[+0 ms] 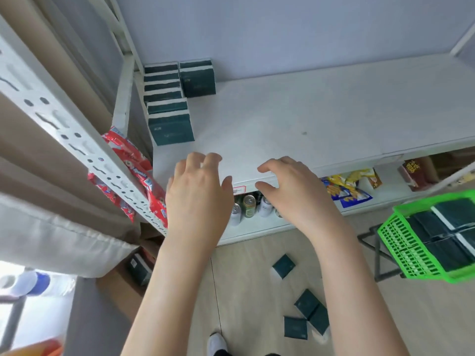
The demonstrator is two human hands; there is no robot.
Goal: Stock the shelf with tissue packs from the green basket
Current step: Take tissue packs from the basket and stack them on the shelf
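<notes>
A white metal shelf (308, 119) is seen from above through a head-worn camera. At the shelf's back left corner, dark green tissue packs (169, 104) are stood in a row running towards its front. A single pack (198, 78) is set beside the row at the back. Most of the shelf board is bare.

Two bare hands are held palms down over the shelf's front edge. The left hand (198, 191) is empty, its fingers apart and loosely bent. The right hand (290, 186) is likewise empty, its fingers spread and curved, with the fingertips at the shelf's front lip. Whether they touch it cannot be told.

To the right of the shelf and lower, the green basket (401, 242) is seen, with spare packs (442, 232) lying inside. On the floor in front of the shelf, loose packs (307, 304) are scattered. Below the shelf, drink cans (248, 205) are stored on a lower tier.

The step in hand is judged to be the gap between placements, since nothing is held. A reach right to the basket is called for next, with a pack to be gripped and stood beside the row. The loose packs may need collecting too.
</notes>
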